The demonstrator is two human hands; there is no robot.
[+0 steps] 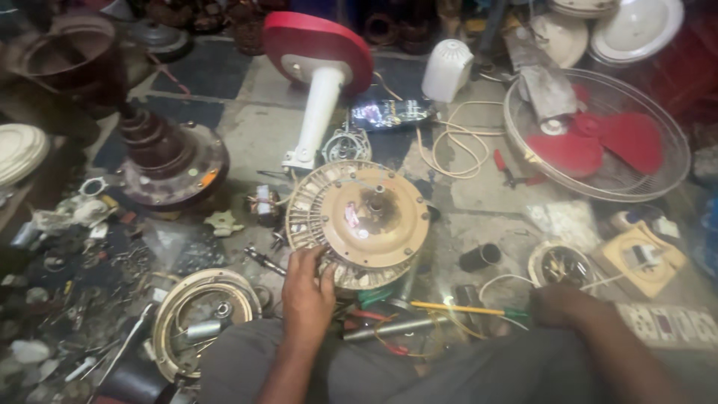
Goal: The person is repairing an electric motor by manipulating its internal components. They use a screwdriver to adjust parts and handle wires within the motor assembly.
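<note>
Cluttered floor (479, 202): left hand (307, 288) steadies the beige fan motor (359, 223), fingers spread; right hand (557, 305) clamps a yellow screwdriver (456, 307) at centre-right.

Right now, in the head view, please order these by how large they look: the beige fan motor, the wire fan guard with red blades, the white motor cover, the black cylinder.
1. wire fan guard
2. beige fan motor
3. white motor cover, though it lies farther away, so unsure
4. black cylinder
</note>
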